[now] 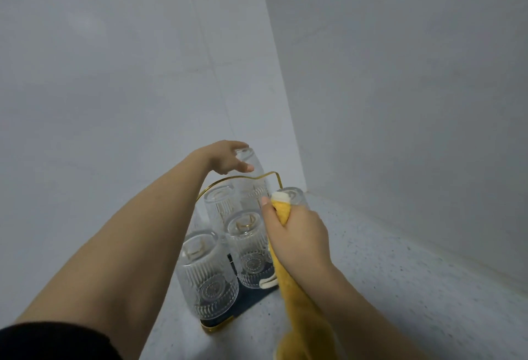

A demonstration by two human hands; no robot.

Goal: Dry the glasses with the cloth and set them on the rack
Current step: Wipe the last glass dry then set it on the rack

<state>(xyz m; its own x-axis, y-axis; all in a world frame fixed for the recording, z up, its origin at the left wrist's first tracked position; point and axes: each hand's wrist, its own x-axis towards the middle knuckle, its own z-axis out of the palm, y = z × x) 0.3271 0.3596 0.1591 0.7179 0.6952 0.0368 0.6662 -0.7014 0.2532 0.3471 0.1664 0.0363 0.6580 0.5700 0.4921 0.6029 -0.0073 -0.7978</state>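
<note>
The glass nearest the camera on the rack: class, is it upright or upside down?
Upside down. The nearest glass has its thick closed base on top and its wider mouth down on the dark rack, over a gold peg seen through the base.

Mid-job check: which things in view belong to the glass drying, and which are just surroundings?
Job:
- yellow cloth, held in right hand with a glass
- far glass under left hand
- upturned glasses on gold rack

Surroundings:
- speckled counter
- grey walls
</note>
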